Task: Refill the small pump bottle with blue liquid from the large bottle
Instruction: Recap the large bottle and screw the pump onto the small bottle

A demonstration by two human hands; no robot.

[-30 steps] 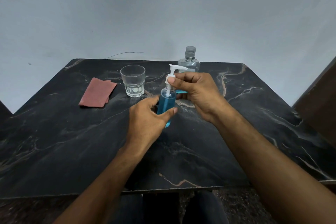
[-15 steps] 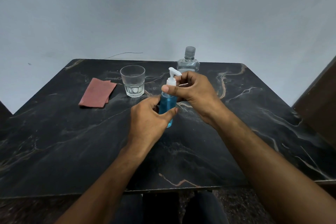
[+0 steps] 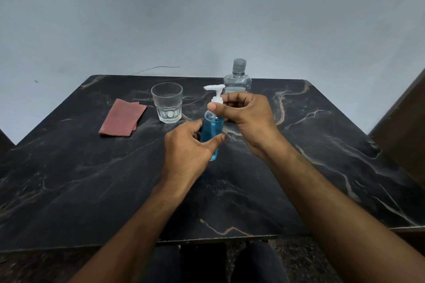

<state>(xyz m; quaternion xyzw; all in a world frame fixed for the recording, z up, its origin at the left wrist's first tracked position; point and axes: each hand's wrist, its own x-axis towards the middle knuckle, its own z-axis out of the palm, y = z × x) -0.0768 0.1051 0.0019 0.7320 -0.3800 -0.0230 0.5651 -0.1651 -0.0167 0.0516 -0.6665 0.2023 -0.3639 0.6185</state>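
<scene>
Pump bottle (image 3: 212, 128) gripped by left hand (image 3: 188, 149), right hand (image 3: 243, 115) pinching collar.

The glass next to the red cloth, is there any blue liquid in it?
No, the glass stands clear and empty on the table; blue liquid shows only in the small pump bottle.
</scene>
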